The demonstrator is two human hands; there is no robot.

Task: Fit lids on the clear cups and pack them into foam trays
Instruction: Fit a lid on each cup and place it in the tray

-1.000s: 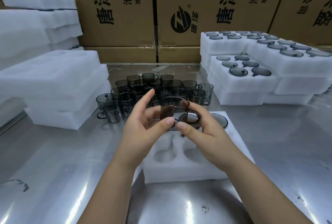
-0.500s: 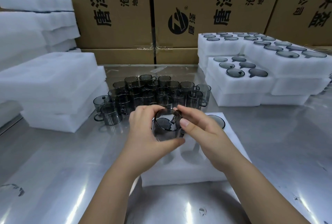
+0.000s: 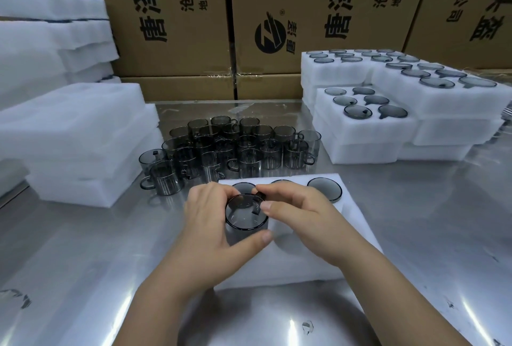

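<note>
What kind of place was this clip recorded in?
Likely a factory packing station: printed shipping cartons stacked behind a steel table, a batch of loose cups, and filled foam trays stacked aside.

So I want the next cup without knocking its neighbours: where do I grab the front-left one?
Probably by its handle, coming from the front left: the front-left cup stands upright, handle sticking out toward bare table, while other cups crowd its right and rear.

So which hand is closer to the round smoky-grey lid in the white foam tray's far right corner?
Right. The right hand sits just left of that round smoky-grey lid; the left hand is farther left, gripping the clear grey cup.
</note>
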